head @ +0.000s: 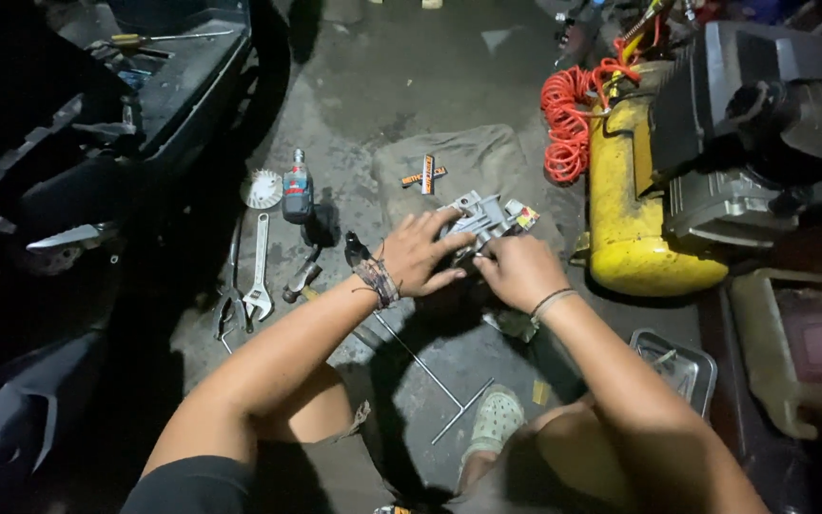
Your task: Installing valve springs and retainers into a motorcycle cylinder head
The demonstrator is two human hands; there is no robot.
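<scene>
A black vehicle body panel (173, 86) fills the area far to the left of the fingers, with a yellow-handled screwdriver (145, 40) lying on it. Well to the right of the fingers stands a yellow air compressor tank (625, 219) carrying a dark motor (763, 133), and a coiled orange hose (568, 124) hangs at its near end. Under and beyond the fingers a grey cloth (468, 162) is spread on the concrete floor (382, 86).

Both hands meet on a grey metal engine part (482, 217) just above the cloth. The left hand (416, 255) lies over its left side, fingers spread and curled onto it. The right hand (520, 271) grips its near right edge, fingers bent together on the metal.

Right of the right forearm sits a small metal tray (677, 366). Below the fingers a long T-handle wrench (430, 376) lies on the floor, close to a sandalled foot (495, 419). Left of the left fingers lie an adjustable wrench (259, 271), pliers (230, 305), a small bottle (297, 190) and a white ribbed fan wheel (262, 188). Just beyond the fingers, a small orange cross-shaped tool (426, 175) rests on the cloth.
</scene>
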